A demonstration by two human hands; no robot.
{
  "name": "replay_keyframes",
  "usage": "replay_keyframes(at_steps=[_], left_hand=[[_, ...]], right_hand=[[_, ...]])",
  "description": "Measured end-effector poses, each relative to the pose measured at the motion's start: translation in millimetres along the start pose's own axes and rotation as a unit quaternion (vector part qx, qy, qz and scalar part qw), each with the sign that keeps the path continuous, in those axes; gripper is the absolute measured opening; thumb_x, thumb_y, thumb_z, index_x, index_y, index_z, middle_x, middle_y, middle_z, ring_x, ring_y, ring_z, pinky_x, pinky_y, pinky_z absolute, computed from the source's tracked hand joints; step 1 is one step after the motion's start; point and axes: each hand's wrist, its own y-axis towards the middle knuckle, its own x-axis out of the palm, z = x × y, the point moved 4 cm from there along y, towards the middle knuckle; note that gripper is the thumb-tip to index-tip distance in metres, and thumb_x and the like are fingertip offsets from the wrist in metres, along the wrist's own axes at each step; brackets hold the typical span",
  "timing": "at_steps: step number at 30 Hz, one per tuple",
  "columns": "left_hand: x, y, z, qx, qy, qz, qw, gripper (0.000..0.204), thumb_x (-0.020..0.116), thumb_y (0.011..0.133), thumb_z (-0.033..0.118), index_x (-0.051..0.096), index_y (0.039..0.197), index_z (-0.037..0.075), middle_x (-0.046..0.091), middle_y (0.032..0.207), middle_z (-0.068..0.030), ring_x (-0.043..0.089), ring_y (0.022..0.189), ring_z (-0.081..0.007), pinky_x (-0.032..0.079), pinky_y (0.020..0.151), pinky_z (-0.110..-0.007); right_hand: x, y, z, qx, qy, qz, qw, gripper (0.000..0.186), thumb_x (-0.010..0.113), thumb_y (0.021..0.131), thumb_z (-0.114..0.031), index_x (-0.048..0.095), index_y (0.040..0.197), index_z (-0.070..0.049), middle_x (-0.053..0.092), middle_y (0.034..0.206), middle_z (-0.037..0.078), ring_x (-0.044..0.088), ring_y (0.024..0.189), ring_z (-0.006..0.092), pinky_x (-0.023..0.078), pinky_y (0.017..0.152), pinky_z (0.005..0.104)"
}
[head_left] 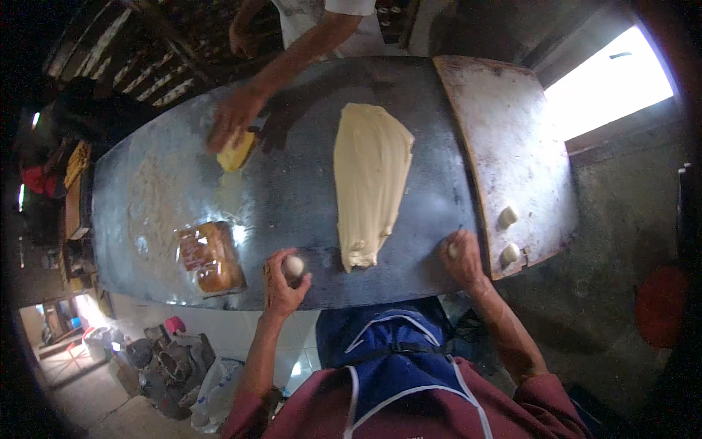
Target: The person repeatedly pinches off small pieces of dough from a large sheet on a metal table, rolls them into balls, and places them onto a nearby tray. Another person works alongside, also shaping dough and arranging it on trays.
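Note:
My left hand (281, 282) holds a small round ball of pale dough (293, 266) at the near edge of a grey metal table (292, 197). My right hand (461, 257) is curled around another small piece of dough (453, 250) on the table's near right edge. Between my hands a long stretched sheet of cream dough (371, 179) lies flat on the table, running away from me. Two small dough balls (507, 216) (510, 254) rest on a whitish floured board (512, 154) just right of my right hand.
Across the table another person's hand (232, 117) presses a yellow block (237, 151) on the metal. A clear bag of brown buns (210, 257) lies near the left front edge. Flour dusts the table's left part. Bags and clutter sit on the floor at lower left.

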Motion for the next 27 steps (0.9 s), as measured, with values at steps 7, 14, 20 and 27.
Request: replay_keyframes(at_steps=[7, 14, 20, 27], left_hand=[[-20.3, 7.0, 12.0, -0.044, 0.022, -0.119, 0.992, 0.055, 0.077, 0.080, 0.004, 0.060, 0.132, 0.010, 0.056, 0.131, -0.0118, 0.052, 0.125, -0.0321, 0.048, 0.106, -0.046], [-22.5, 25.8, 39.0, 0.027, 0.098, -0.321, 0.942, 0.041, 0.076, 0.076, 0.002, 0.070, 0.116, 0.008, 0.060, 0.123, -0.0116, 0.060, 0.115, -0.0332, 0.053, 0.099, -0.044], [50.0, 94.7, 217.5, 0.246, -0.071, -0.241, 0.936, 0.038, 0.078, 0.073, 0.000, 0.072, 0.110, 0.009, 0.057, 0.126, -0.0130, 0.060, 0.114, -0.0309, 0.053, 0.096, -0.043], [254.4, 194.9, 448.6, 0.430, -0.272, -0.162, 0.846, 0.083, 0.073, 0.073, -0.007, 0.045, 0.149, 0.013, 0.062, 0.116, -0.0164, 0.058, 0.112, -0.0363, 0.051, 0.095, -0.045]], right_hand=[[-49.9, 6.9, -67.8, 0.006, -0.023, -0.039, 0.999, 0.059, 0.075, 0.077, -0.007, 0.051, 0.131, -0.003, 0.056, 0.128, 0.017, 0.050, 0.124, 0.0383, 0.043, 0.103, 0.0460], [-43.5, -5.7, -37.7, -0.062, 0.067, -0.058, 0.994, 0.060, 0.069, 0.081, -0.004, 0.053, 0.139, -0.006, 0.054, 0.134, 0.017, 0.051, 0.125, 0.0366, 0.044, 0.109, 0.0435], [-92.9, -47.8, -37.0, -0.027, 0.154, 0.058, 0.986, 0.038, 0.077, 0.082, -0.007, 0.063, 0.117, -0.002, 0.059, 0.121, 0.020, 0.063, 0.104, 0.0365, 0.054, 0.090, 0.0449], [-253.6, -104.2, 44.9, 0.202, 0.139, 0.411, 0.878, 0.055, 0.087, 0.075, -0.005, 0.063, 0.124, -0.004, 0.063, 0.128, 0.016, 0.065, 0.111, 0.0239, 0.056, 0.089, 0.0369]])
